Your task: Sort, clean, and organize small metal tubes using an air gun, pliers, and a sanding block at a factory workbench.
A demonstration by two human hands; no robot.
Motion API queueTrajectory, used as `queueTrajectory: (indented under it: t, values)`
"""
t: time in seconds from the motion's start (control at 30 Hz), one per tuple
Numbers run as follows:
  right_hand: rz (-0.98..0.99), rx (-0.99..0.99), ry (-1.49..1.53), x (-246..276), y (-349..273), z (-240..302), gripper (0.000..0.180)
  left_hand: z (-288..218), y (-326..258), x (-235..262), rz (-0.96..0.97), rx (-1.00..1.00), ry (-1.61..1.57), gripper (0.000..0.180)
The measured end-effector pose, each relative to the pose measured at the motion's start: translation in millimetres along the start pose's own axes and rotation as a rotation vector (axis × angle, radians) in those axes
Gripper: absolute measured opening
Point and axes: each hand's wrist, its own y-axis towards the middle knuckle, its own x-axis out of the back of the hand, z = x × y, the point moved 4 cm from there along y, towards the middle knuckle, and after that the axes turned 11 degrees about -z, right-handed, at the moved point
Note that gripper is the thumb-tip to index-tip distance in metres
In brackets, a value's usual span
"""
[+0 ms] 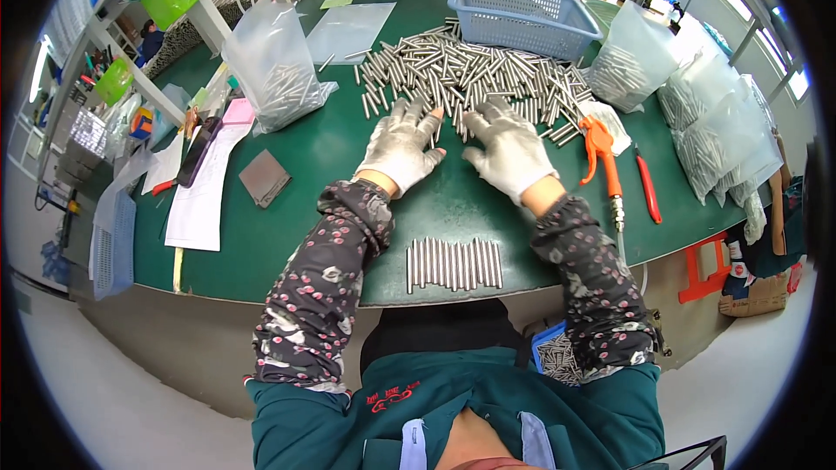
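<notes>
A wide heap of short metal pins (475, 70) lies across the far middle of the green table. My left hand (402, 146), in a whitish glove soiled grey at the fingers, rests at the heap's near edge with its fingers spread. Beside it my right hand (507, 150), gloved alike, lies palm down with its fingertips on the pins. Neither hand visibly grips anything; what lies under the fingers is hidden. Nearer to me, a neat row of metal pins (455, 264) stands side by side at the table's front edge.
Behind the heap stands a blue plastic basket (522, 13). Bags of pins (277, 70) flank it, with more bags (718, 135) at right. An orange air gun (601, 152) and red-handled tool (648, 184) lie right; a grey square block (265, 178) and papers (205, 200) left.
</notes>
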Motion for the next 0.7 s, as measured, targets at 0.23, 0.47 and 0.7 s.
queueTrajectory:
  t: [0.23,0.47,0.7]
  values:
    - [0.061,0.027,0.038,-53,0,-10,0.041,9,-2,-18,0.051,-0.073,-0.148,0.051]
    - [0.134,0.080,0.240,-12,-50,4,0.031,15,-60,11,-0.009,-0.179,-0.329,0.046]
    - [0.164,-0.019,0.208,38,-110,18,0.037,8,-120,49,-0.045,-0.202,-0.339,0.042]
